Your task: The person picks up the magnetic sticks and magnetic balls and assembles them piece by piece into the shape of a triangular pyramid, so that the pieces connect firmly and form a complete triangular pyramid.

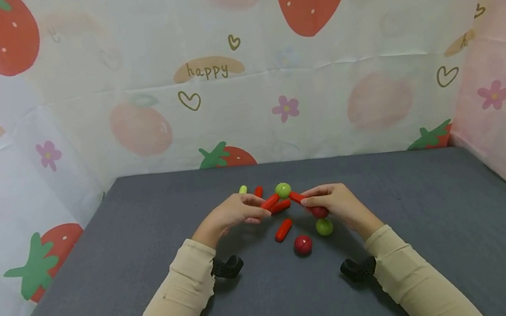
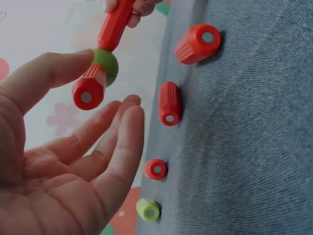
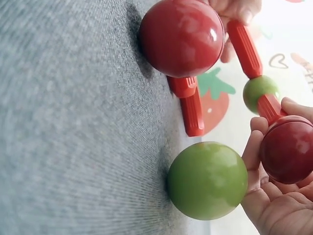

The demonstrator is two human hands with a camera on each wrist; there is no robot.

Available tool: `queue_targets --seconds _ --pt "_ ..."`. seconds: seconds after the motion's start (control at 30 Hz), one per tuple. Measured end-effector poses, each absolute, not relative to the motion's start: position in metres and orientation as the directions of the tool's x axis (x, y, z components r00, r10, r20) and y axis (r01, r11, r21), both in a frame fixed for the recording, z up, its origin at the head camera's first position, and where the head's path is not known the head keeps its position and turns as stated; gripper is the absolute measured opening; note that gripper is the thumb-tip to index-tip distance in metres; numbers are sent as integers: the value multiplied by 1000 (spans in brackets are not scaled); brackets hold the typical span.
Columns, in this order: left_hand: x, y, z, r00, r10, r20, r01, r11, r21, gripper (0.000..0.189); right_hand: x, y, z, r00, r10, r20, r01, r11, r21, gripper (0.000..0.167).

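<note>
A small chain of magnetic building pieces is held up between both hands. My left hand (image 1: 237,211) pinches the outer end of a red stick (image 3: 245,49) between thumb and finger; its other fingers reach out loosely below. That stick meets a green ball (image 3: 260,92) in the middle. From the ball's other side runs a second red stick (image 2: 116,24), gripped by the fingertips of my right hand (image 1: 339,204). A dark red ball (image 3: 288,151) sits at this stick's near end, beside the right palm. The green ball overlaps the backdrop in both wrist views, above the tabletop.
On the grey tabletop (image 1: 436,218) lie more red sticks (image 1: 283,230), a yellow-green stick (image 2: 148,209), a red ball (image 1: 303,245) and a green ball (image 3: 208,181), all close under or between the hands. A printed cloth (image 1: 224,21) stands behind. Black wrist devices (image 1: 227,267) sit at both cuffs.
</note>
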State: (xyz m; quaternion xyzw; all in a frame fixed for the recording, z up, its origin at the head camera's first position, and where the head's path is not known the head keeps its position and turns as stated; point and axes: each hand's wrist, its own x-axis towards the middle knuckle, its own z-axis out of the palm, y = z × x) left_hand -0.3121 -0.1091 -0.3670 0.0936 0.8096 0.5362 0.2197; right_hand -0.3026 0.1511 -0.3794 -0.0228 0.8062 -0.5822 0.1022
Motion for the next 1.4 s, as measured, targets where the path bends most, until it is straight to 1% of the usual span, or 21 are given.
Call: queue_targets --seconds 0.13,0.23,0.37,0.43,0.57,0.67,0.9,1.17,1.4 --pt "-312 -107 -370 -880 372 -294 -114 437 892 48 -303 153 -378 -977 -155 -144 88 321 -943 35" --pt "-311 -104 -372 -877 373 -303 -113 453 884 51 -304 154 -377 -978 -153 -143 87 324 -942 37" --pt "-310 -101 -374 -867 385 -316 -130 438 889 57 -304 156 -378 -979 -144 -142 88 332 -939 39" --pt "-310 -99 -375 -861 391 -325 -136 438 888 55 -304 157 -378 -980 -139 -145 92 330 -939 39" --pt "-309 -97 -377 -857 405 -317 -114 451 885 43 -304 159 -379 -981 -131 -143 95 320 -943 39" --pt "-308 -97 -378 -855 422 -300 -98 438 894 39 -305 161 -379 -983 -131 -132 85 313 -946 39" --pt "-307 -97 -378 -837 446 -316 -103 440 892 37 -306 164 -377 -983 -121 -139 97 304 -948 41" --pt "-303 -93 -375 -857 412 -310 -97 461 882 29 -307 167 -376 -984 -100 -148 113 289 -951 41" --pt "-299 -90 -370 -844 440 -306 -72 473 878 29 -309 168 -377 -983 -91 -157 125 294 -948 42"
